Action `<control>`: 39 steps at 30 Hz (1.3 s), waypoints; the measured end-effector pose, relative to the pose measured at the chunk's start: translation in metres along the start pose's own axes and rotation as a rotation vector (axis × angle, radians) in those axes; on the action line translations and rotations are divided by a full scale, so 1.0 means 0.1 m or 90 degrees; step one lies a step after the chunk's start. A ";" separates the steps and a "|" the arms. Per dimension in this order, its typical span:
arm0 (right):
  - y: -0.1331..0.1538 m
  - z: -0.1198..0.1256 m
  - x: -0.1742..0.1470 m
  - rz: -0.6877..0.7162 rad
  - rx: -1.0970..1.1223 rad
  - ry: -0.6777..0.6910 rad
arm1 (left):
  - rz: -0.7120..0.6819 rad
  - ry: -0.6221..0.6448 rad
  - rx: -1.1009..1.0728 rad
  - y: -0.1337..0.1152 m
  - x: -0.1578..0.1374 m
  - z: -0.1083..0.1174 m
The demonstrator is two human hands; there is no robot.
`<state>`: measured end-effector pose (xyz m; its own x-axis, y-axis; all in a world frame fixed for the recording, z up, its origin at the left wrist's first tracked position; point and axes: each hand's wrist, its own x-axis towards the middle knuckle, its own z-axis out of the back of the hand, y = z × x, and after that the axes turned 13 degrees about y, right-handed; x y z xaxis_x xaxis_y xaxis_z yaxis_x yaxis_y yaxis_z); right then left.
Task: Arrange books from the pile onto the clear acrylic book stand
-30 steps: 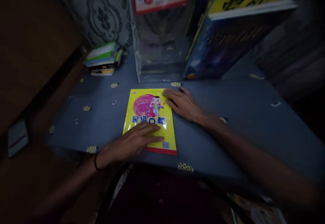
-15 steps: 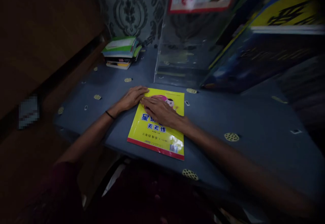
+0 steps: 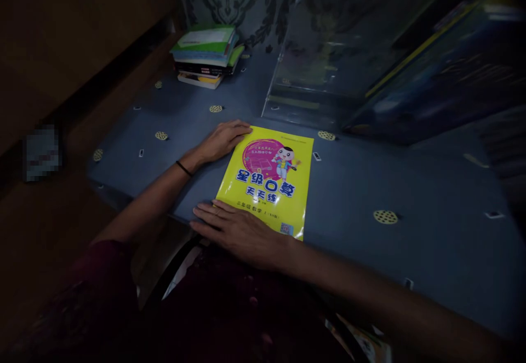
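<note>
A yellow workbook [image 3: 271, 187] with blue Chinese lettering, a pink circle and a cartoon child on its cover lies shut on the table, near the front edge. My left hand [image 3: 224, 141] rests beside its upper left corner, fingertips touching the corner, fingers stretched out. Across the bottom of the cover lies my right hand [image 3: 242, 234], flat, palm down, its fingers extended past the lower left corner. The hand and forearm hide the workbook's lower edge. Neither hand grips anything.
The table [image 3: 349, 182] has a blue-grey cloth with small yellow prints. At the back left sits a pile of books [image 3: 205, 56]. A clear acrylic stand [image 3: 304, 89] and a large dark blue upright book or folder [image 3: 435, 78] stand at the back right.
My right hand has slid from the upper part of the cover down to its bottom edge, uncovering the picture and title. The left hand stays at the upper left corner. The view has tilted down.
</note>
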<state>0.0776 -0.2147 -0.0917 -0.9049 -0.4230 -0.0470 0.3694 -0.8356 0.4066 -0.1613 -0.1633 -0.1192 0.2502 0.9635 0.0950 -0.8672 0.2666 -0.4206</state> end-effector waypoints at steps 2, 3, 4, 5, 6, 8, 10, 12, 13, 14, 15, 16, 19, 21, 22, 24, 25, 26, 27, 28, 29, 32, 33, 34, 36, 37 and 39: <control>0.03 0.01 -0.02 0.001 -0.003 0.009 | -0.004 0.000 0.000 -0.01 0.00 0.01; 0.04 0.02 -0.04 0.001 -0.003 0.011 | -0.008 0.000 0.001 -0.01 0.00 0.01; 0.05 0.02 -0.07 -0.003 -0.002 0.014 | -0.012 0.000 0.002 -0.02 0.00 0.02; 0.06 0.01 -0.11 -0.008 0.001 0.016 | -0.015 0.000 0.003 -0.02 0.00 0.02; 0.07 0.00 -0.15 -0.016 0.008 0.016 | -0.017 0.000 0.005 -0.02 0.00 0.02; 0.10 -0.04 -0.26 -0.027 0.033 0.005 | -0.019 -0.001 0.009 -0.01 0.01 0.02; 0.12 -0.08 -0.39 -0.030 0.069 -0.012 | -0.020 0.000 0.009 -0.01 0.01 0.02; 0.15 -0.09 -0.52 -0.044 0.105 -0.026 | -0.014 0.003 0.005 -0.02 0.01 0.03; 0.16 -0.10 -0.59 -0.055 0.120 -0.029 | -0.009 0.006 0.004 -0.02 0.01 0.03; 0.17 -0.10 -0.66 -0.068 0.134 -0.033 | -0.004 0.009 0.003 -0.02 0.02 0.03; 0.18 -0.11 -0.72 -0.080 0.146 -0.041 | 0.000 0.011 0.003 -0.03 0.02 0.04; 0.19 -0.12 -0.78 -0.090 0.156 -0.048 | 0.003 0.013 0.004 -0.03 0.02 0.04; 0.21 -0.17 -0.95 -0.128 0.179 -0.085 | 0.005 0.012 0.008 -0.03 0.01 0.03; 0.22 -0.20 -1.03 -0.148 0.190 -0.104 | 0.004 0.006 0.011 -0.03 0.01 0.03; 0.23 -0.21 -1.07 -0.156 0.194 -0.111 | 0.003 0.003 0.012 -0.03 0.01 0.03; 0.23 -0.20 -1.13 -0.169 0.202 -0.123 | 0.003 0.001 0.015 -0.03 0.02 0.02; 0.23 -0.18 -1.15 -0.176 0.209 -0.129 | 0.005 0.004 0.018 -0.03 0.02 0.02; 0.22 -0.16 -1.17 -0.187 0.217 -0.132 | 0.010 0.008 0.023 -0.04 0.02 0.02; 0.20 -0.14 -1.18 -0.200 0.224 -0.135 | 0.017 0.012 0.030 -0.05 0.01 0.02; 0.18 -0.13 -1.19 -0.215 0.229 -0.140 | 0.027 0.016 0.040 -0.07 0.00 0.02; 0.15 -0.11 -1.19 -0.232 0.230 -0.145 | 0.037 0.020 0.052 -0.10 -0.01 0.02; 0.00 -0.10 -1.18 -0.273 0.207 -0.166 | 0.062 0.029 0.095 -0.21 -0.08 -0.01; -0.05 -0.10 -1.18 -0.280 0.196 -0.173 | 0.066 0.033 0.108 -0.26 -0.11 -0.03; -0.11 -0.11 -1.17 -0.286 0.185 -0.180 | 0.070 0.038 0.119 -0.31 -0.15 -0.04; -0.22 -0.12 -1.15 -0.301 0.159 -0.189 | 0.093 0.048 0.137 -0.40 -0.21 -0.07; -0.27 -0.12 -1.14 -0.315 0.143 -0.191 | 0.115 0.052 0.144 -0.45 -0.25 -0.09; -0.37 -0.12 -1.10 -0.359 0.102 -0.190 | 0.171 0.051 0.151 -0.53 -0.30 -0.11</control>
<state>0.1661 -0.1417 -0.1124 -0.9787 0.2001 -0.0465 -0.1944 -0.8285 0.5252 -0.1183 -0.2064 -0.1102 0.0239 0.9976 -0.0652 -0.9800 0.0105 -0.1986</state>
